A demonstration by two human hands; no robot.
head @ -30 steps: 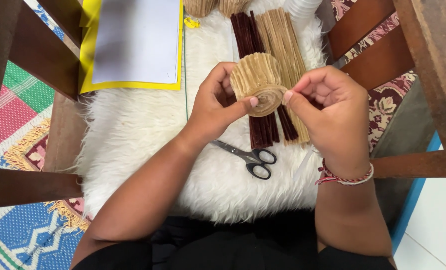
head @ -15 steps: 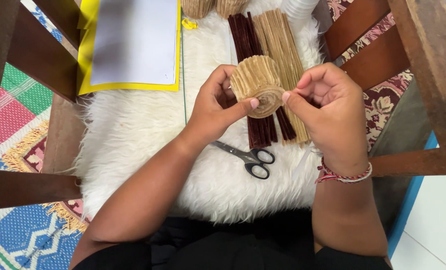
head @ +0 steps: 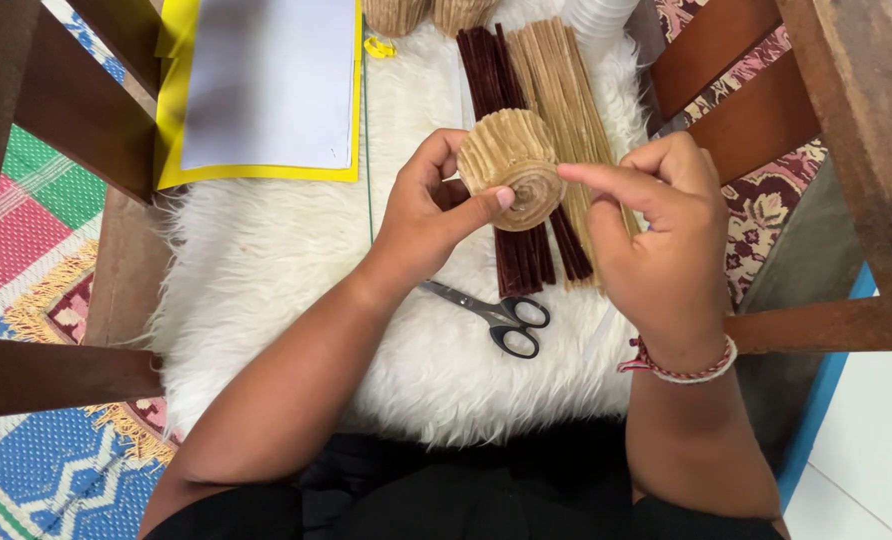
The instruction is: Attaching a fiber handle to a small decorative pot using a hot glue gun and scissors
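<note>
Left hand [head: 428, 215] clamped on a tan roll [head: 511, 165] of fuzzy stems: fingers behind it, thumb pressed across the lower front edge. The roll is held in the air above the white fur mat [head: 276, 270], its spiral end turned toward the camera.

Right hand [head: 661, 235] is half closed, forefinger stretched out with its tip touching the right rim of the roll. Nothing can be seen gripped in that hand. A red and white bracelet [head: 678, 368] sits on its wrist.

Step in hand, as a judgement: shaping or pressing the coil's end so the windings sit flush. The next move would call for a steady left-hand hold, with light pressure from the right forefinger so the spiral does not loosen.

Directly under and beyond the roll, flat on the mat: a bundle of maroon stems [head: 501, 120] and, to its right, a bundle of tan stems [head: 566, 90]. Below the roll, nearer the person: black-handled scissors [head: 496, 315], shut. Well left of the roll: a yellow folder [head: 171, 130] with white paper [head: 266, 80] on it. Beyond the roll, at the top edge: two more tan rolls [head: 431, 12], partly cut off, and a small yellow clip [head: 381, 46].
</note>
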